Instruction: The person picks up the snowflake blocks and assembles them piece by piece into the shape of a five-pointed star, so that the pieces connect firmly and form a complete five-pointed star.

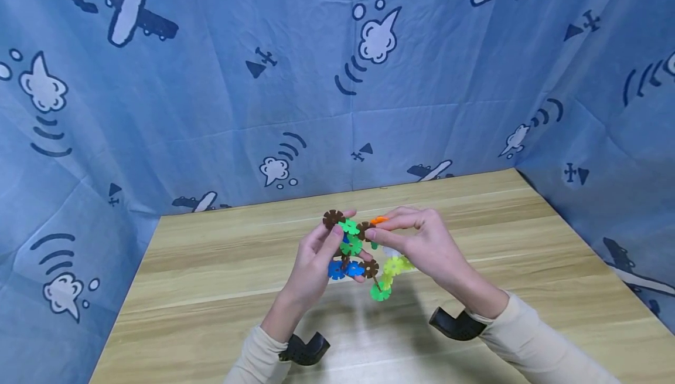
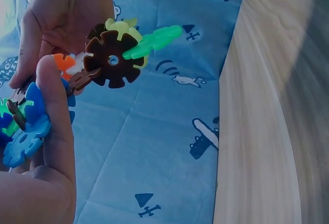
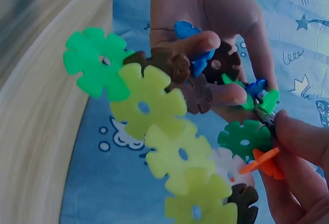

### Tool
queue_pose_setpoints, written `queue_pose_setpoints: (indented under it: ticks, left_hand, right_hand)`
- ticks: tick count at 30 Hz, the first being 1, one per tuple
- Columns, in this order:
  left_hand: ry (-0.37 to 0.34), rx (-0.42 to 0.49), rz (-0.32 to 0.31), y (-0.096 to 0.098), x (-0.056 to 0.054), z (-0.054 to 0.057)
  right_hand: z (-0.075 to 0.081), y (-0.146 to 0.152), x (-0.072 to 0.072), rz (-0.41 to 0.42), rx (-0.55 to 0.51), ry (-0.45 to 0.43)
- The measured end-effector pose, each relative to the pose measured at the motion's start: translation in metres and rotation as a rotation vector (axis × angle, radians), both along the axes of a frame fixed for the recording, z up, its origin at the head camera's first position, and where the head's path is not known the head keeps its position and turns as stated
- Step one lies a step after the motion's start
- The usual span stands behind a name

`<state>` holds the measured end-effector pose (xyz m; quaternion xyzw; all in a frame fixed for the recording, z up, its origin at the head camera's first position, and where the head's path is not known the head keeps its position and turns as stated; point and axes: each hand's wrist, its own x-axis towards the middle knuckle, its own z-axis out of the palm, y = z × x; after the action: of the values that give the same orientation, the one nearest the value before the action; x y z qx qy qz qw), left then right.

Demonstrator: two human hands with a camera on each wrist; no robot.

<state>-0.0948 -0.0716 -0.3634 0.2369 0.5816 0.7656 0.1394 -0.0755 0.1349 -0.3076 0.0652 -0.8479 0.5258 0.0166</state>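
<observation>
A chain of interlocking notched plastic discs (image 1: 350, 247) in several colours is held up above the table between both hands. My left hand (image 1: 311, 261) grips its left side, thumb over a green disc (image 1: 348, 227), with blue discs (image 2: 23, 144) lying against the fingers. From the right, my right hand (image 1: 435, 249) pinches a brown disc (image 1: 365, 231) between thumb and fingers, beside an orange disc (image 3: 267, 166) and a dark green one (image 3: 234, 137). Yellow discs (image 3: 159, 139) hang below the hands, ending in a bright green disc (image 1: 380, 292).
Under the hands lies a light wood-grain table (image 1: 211, 290). Blue cloth (image 1: 311, 97) printed with planes and clouds hangs behind it and at both sides. Each wrist wears a black curved mount (image 1: 457, 324) over a cream sleeve (image 1: 532, 340).
</observation>
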Motion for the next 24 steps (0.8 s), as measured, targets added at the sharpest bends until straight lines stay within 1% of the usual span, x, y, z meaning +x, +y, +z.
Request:
queue_pose_setpoints:
  ticks: [5,9,13,18,20,24]
  left_hand:
    - [-0.016,0.039,-0.002,-0.0001,0.0004,-0.0005]
    - [-0.048,0.111,-0.025,0.0000,0.0015,-0.0015]
    - [-0.071,0.164,-0.039,-0.0001,0.0020,-0.0024]
    - [-0.113,0.176,-0.040,-0.0004,0.0022,-0.0004]
    - [-0.123,0.170,-0.035,-0.0008,0.0027,0.0006]
    - [-0.132,0.186,-0.037,-0.0001,0.0034,0.0005]
  right_hand:
    - [-0.0001,-0.0026,0.0008,-0.022,-0.027,0.044]
    - [0.0005,-0.0038,0.0006,-0.039,-0.047,0.076]
    - [0.0011,-0.0054,0.0002,-0.050,-0.057,0.092]
    - [0.0017,-0.0069,0.0009,-0.064,-0.069,0.111]
    - [0.0018,-0.0072,0.0007,-0.069,-0.071,0.123]
    - [0.0014,-0.0063,-0.0002,-0.068,-0.067,0.130]
